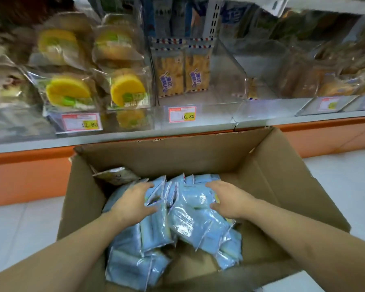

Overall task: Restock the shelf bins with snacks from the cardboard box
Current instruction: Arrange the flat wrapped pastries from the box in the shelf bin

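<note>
Reaching into the open brown cardboard box (pixel 209 157), we grip the pale blue plastic snack packets (pixel 190 216) between left hand (pixel 133 200) and right hand (pixel 230 199), fingers curled round them.

The fingertips of the left hand (pixel 133 200) are buried among the blue snack packets (pixel 190 220), so its grip cannot be told; the right hand (pixel 230 202) hides its fingertips behind a packet too; both forearms run out of the bottom edge; the cardboard box (pixel 198 157) is cut off at its near side, and its floor is mostly covered; print on the packets is too small to read; a pale packet (pixel 116 175) at the box's far left is blurred; the far-left and far-right shelf bins (pixel 335 76) are smeared; the upper shelf is cropped; the right-hand price tag (pixel 328 103) is illegible.
</note>
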Available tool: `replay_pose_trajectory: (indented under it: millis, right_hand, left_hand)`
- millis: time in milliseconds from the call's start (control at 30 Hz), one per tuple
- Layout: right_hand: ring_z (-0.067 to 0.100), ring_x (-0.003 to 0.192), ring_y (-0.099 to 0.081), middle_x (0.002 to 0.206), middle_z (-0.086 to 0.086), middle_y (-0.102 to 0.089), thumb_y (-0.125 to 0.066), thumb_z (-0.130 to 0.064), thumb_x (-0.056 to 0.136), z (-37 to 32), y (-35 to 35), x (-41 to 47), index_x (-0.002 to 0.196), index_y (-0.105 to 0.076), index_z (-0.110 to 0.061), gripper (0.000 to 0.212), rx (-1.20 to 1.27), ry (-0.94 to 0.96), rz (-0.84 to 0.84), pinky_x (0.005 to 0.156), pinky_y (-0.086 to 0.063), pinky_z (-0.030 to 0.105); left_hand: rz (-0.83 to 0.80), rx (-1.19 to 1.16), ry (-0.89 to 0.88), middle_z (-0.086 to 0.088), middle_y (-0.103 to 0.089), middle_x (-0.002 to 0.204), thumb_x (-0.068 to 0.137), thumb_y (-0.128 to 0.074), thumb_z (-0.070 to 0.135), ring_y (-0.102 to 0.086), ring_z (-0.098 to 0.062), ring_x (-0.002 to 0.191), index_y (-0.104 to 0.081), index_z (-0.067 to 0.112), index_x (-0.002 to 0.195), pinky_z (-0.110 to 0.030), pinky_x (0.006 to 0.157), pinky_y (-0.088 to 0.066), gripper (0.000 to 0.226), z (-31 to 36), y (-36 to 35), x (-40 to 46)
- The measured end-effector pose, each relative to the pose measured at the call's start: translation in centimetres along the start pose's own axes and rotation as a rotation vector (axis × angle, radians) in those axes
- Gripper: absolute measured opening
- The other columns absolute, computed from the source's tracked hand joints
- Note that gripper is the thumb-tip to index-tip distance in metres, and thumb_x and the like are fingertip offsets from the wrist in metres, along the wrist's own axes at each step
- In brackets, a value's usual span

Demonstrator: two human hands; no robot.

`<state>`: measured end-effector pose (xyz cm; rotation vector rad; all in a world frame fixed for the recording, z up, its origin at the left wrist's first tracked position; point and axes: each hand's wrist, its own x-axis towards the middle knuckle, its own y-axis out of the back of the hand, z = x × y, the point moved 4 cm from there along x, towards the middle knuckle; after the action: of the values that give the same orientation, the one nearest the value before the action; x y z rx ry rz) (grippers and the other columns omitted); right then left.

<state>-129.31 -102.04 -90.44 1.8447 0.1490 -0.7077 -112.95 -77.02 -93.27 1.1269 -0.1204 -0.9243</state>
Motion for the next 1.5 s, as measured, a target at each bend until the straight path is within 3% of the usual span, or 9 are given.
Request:
replay_pose_trajectory:
  millis: [167,400,567,733,900,1100,1200,1367,1500]
  right_hand:
    - [0.022,0.155,-0.031,0.17,0.003,-0.032,-0.063,-0.032,0.103,-0.3,-1.9,6.4,0.165,-0.028,-0.019,0.072,0.084,-0.04,-0.015,0.121,-0.031,0.034]
    - [0.029,0.15,-0.036,0.163,0.007,-0.038,-0.072,-0.032,0.094,1.5,-6.4,10.7,0.165,-0.029,-0.021,0.084,0.05,-0.109,-0.057,0.121,-0.031,0.034]
    - [0.03,0.14,-0.034,0.143,0.007,-0.04,-0.076,-0.041,0.091,1.6,-6.5,10.3,0.152,-0.044,-0.026,0.07,-0.044,-0.151,-0.058,0.114,-0.032,0.038]
    - [0.034,0.129,-0.045,0.119,0.006,-0.056,-0.069,-0.028,0.095,1.5,-7.0,9.5,0.119,-0.041,-0.017,0.039,0.032,-0.199,-0.061,0.085,-0.036,0.037]
    - [0.032,0.129,-0.048,0.135,0.008,-0.05,-0.084,-0.048,0.083,1.1,-6.7,8.1,0.136,-0.052,-0.017,0.069,0.031,-0.176,0.01,0.103,-0.04,0.037]
    - [0.021,0.075,-0.053,0.08,0.002,-0.053,-0.085,-0.033,0.076,0.3,-1.7,5.1,0.083,-0.051,-0.015,0.039,0.144,-0.131,0.062,0.059,-0.036,0.036]
    - [0.017,0.08,-0.062,0.084,-0.006,-0.065,-0.093,-0.036,0.07,0.0,4.1,2.5,0.086,-0.06,-0.019,0.04,0.243,-0.103,0.141,0.067,-0.049,0.035]
    - [0.014,0.091,-0.075,0.099,0.0,-0.08,-0.088,-0.013,0.084,-1.3,12.4,-4.8,0.103,-0.073,-0.022,0.026,0.709,-0.039,0.233,0.09,-0.061,0.033]
    - [0.018,0.103,-0.077,0.111,-0.002,-0.081,-0.078,0.0,0.09,-3.7,16.2,-11.3,0.125,-0.069,-0.022,0.043,0.955,0.062,0.352,0.094,-0.061,0.043]
  left_hand:
    - [-0.096,0.01,0.061,0.0,-0.036,0.168,0.083,-0.086,0.041,-0.033,-0.019,0.155,-0.034,0.017,0.163,-0.03,0.125,-0.027,0.098,-3.6,-3.2,3.6]
    - [0.109,0.222,-0.016,-0.005,-0.071,0.126,0.091,-0.067,0.016,-0.064,-0.027,0.119,-0.071,0.02,0.123,-0.037,0.102,-0.049,0.033,-4.9,-4.7,5.7]
    - [0.184,0.217,-0.059,0.001,-0.076,0.101,0.094,-0.063,0.013,-0.07,-0.025,0.101,-0.074,0.022,0.101,-0.039,0.09,-0.052,0.016,-4.5,-3.5,5.5]
    - [0.276,-0.167,0.04,0.007,-0.072,0.082,0.105,-0.06,0.024,-0.066,-0.017,0.079,-0.066,0.029,0.097,-0.036,0.069,-0.048,0.011,-2.2,-0.1,3.6]
    - [0.351,-0.419,0.077,0.005,-0.07,0.077,0.107,-0.055,0.02,-0.064,-0.007,0.071,-0.058,0.026,0.091,-0.033,0.067,-0.049,0.017,-0.6,3.2,2.1]
    - [0.356,-0.553,0.101,-0.001,-0.073,0.072,0.107,-0.057,0.023,-0.069,-0.022,0.074,-0.062,0.022,0.091,-0.042,0.073,-0.053,0.017,2.2,6.9,0.7]
    - [0.389,-0.581,0.066,-0.002,-0.073,0.071,0.106,-0.056,0.026,-0.069,-0.027,0.072,-0.063,0.022,0.092,-0.046,0.074,-0.053,0.017,4.7,10.0,-0.8]
    - [0.425,-0.754,0.002,0.008,-0.069,0.063,0.109,-0.053,0.028,-0.059,-0.003,0.051,-0.064,0.021,0.098,-0.032,0.054,-0.047,0.016,9.4,15.5,-4.3]
    - [0.326,-1.029,0.007,-0.007,-0.08,0.094,0.11,-0.052,0.03,-0.078,-0.035,0.083,-0.068,0.023,0.108,-0.051,0.067,-0.064,0.018,12.0,18.3,-7.6]
